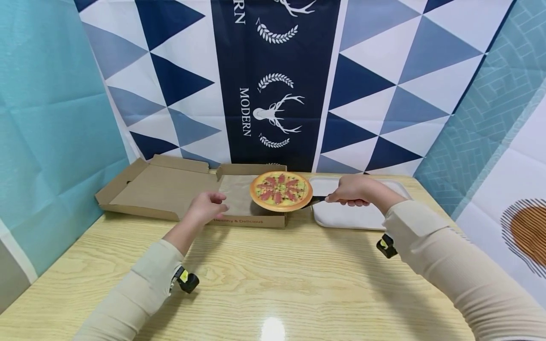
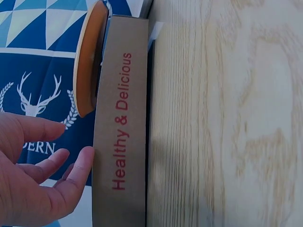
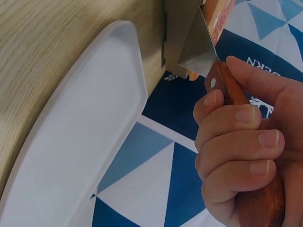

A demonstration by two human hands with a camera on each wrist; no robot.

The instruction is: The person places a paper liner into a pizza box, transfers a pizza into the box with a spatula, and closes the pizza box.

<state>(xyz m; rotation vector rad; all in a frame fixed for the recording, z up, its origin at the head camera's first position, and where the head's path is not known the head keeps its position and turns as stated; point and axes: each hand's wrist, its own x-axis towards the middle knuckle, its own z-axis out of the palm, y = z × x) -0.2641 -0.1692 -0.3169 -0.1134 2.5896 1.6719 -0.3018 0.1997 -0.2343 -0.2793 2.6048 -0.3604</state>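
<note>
My right hand grips the wooden handle of a metal pizza server, whose blade shows in the right wrist view. On that blade rests a whole round pizza with reddish slices on top, held above the right part of an open cardboard pizza box. In the left wrist view the pizza's crust stands just over the box wall. My left hand hovers by the box's front left, fingers loosely bent and holding nothing. Whether a fingertip touches the box wall cannot be told.
The box lid lies folded open to the left. A white tray sits on the wooden table at the right, below my right hand. Patterned cloth hangs along the back edge.
</note>
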